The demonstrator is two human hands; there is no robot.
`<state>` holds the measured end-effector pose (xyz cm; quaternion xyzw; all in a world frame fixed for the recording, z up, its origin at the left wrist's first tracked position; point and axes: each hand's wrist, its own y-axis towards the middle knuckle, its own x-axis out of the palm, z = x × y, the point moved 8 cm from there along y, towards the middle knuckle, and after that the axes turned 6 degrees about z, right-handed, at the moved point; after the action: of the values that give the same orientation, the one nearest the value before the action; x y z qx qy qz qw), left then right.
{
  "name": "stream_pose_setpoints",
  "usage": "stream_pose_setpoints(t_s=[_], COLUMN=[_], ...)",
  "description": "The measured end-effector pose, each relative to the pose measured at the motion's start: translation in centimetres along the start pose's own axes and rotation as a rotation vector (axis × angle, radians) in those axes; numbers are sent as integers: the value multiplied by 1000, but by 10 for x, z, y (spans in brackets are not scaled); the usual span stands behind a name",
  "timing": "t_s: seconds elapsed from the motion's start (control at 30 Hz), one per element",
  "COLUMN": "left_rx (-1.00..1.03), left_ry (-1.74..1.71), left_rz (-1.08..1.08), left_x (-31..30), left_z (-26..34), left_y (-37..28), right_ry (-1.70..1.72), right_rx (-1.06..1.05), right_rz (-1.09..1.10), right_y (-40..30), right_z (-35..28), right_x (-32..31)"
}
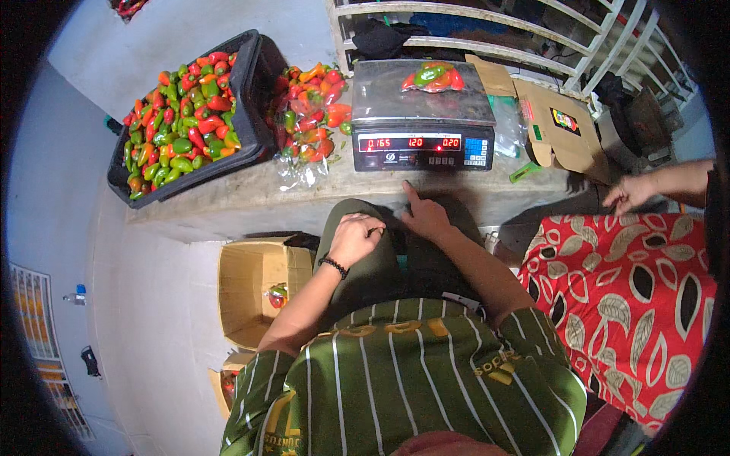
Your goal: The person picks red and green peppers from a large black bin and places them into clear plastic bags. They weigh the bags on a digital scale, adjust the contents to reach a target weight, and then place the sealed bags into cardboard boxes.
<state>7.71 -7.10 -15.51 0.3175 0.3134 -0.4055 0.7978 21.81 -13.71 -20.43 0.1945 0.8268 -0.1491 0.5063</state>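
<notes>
My left hand (355,238) rests on my knee with its fingers curled, a dark bead bracelet at the wrist. My right hand (425,215) hovers over my other thigh, index finger stretched towards the front of a digital scale (423,148) on the ledge. A clear bag of red and green peppers (433,77) lies on the scale's metal plate, and the red display is lit. Left of the scale, a pile of peppers (311,108) is partly covered by clear plastic. A black crate (251,102) full of red and green peppers (182,128) stands tilted further left.
A flattened cardboard box (556,122), clear bags (505,128) and a green-handled tool (524,172) lie right of the scale. On the floor stands an open cardboard box (242,290) holding bagged peppers. Another person's hand (630,194) is above red leaf-patterned fabric (621,308). White railings (485,17) stand behind.
</notes>
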Motion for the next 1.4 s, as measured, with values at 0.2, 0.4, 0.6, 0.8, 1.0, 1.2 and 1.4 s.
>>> stream_pose_setpoints(t_s=[0.2,0.4,0.6,0.8,1.0,1.2,1.4], left_rx=[-16,-13,-13,0,5,16,17], left_ry=[-18,1,2,3,9,2,6], left_rz=[-7,3,7,17,19,23,16], left_x=[1,2,0,2,1,1,1], left_z=[-1,0,3,3,5,7,6], left_y=[1,2,3,2,3,3,2], right_ry=[27,49,76,84,143,130,89], right_rx=[5,32,-41,-23,-16,-17,12], right_rz=[-32,-34,60,57,58,52,12], right_y=[3,3,3,1,3,1,3], right_z=[3,4,3,2,4,3,5], right_x=[5,2,0,-3,-1,-1,3])
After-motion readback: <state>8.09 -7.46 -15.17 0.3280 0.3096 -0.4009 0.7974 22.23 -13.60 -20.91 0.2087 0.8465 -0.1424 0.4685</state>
